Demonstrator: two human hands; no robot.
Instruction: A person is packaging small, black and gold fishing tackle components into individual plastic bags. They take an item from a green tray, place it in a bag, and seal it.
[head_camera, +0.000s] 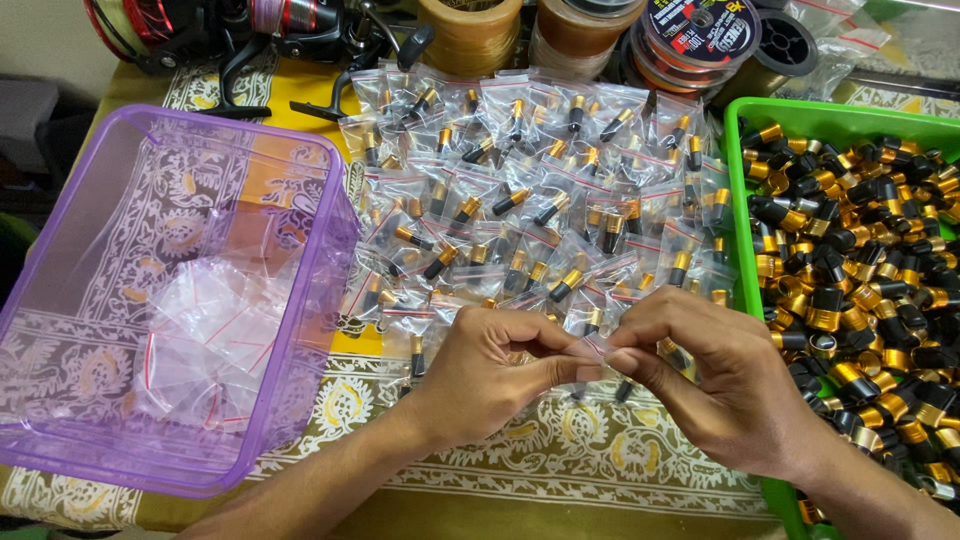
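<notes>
My left hand and my right hand meet at the table's front middle, and together they pinch a small clear zip bag between thumbs and fingertips. What is inside the bag I cannot tell. Just beyond my hands lies a heap of several small clear bags, each with a black and gold cylindrical part inside. A green tray on the right is full of loose black and gold parts.
A clear purple plastic tub on the left holds several empty clear bags. Fishing reels and spools of line crowd the back edge. A patterned yellow cloth covers the table.
</notes>
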